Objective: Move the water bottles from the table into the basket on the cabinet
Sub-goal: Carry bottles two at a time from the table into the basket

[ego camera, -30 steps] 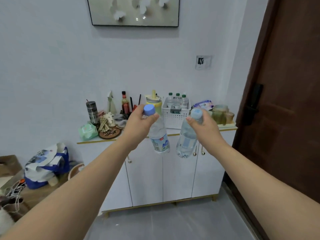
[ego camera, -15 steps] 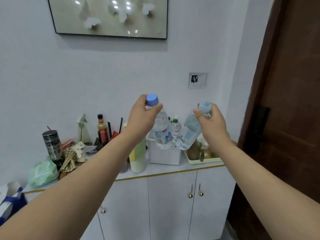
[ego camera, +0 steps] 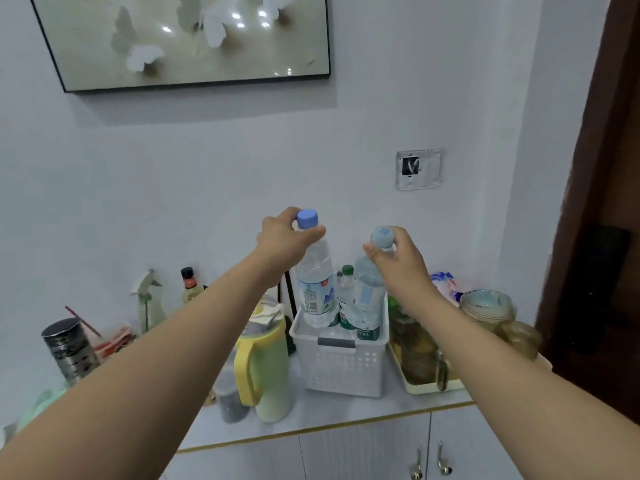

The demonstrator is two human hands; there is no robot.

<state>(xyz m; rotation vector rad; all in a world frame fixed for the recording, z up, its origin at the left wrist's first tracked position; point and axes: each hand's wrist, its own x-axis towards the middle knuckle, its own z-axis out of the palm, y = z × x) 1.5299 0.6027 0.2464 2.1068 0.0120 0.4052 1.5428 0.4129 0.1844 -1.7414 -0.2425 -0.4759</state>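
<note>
Nearest to us we see two bare forearms reaching forward over the white cabinet [ego camera: 363, 452], whose pale worktop [ego camera: 346, 410] has a gold edge; on that worktop, closest to the front, stand a yellow jug [ego camera: 266, 365] and a small dark jar [ego camera: 230, 398] just left of it; just right of the jug sits the white basket [ego camera: 341, 367], perforated, with a grey handle on its near wall; right of the basket lies a cream tray [ego camera: 429, 384] holding glass jars; off to the left stands a dark patterned canister [ego camera: 69, 348]. Above the basket, our left hand [ego camera: 287, 237] pinches the neck of the left water bottle [ego camera: 317, 289] just under its blue cap, and the bottle hangs upright with its base inside the basket's rim, though we cannot tell whether it touches the bottom; our right hand [ego camera: 398, 254] grips the pale blue cap of the right water bottle [ego camera: 367, 299], which also hangs with its lower part within the basket. Between and behind these two stands a green-capped bottle [ego camera: 346, 292], already in the basket. Further back stand a spray bottle [ego camera: 147, 299] and a sauce bottle [ego camera: 189, 285] near the wall; on the wall hang a framed picture [ego camera: 187, 39] and a small switch panel [ego camera: 418, 169]; a dark door [ego camera: 606, 202] stands at the right.
</note>
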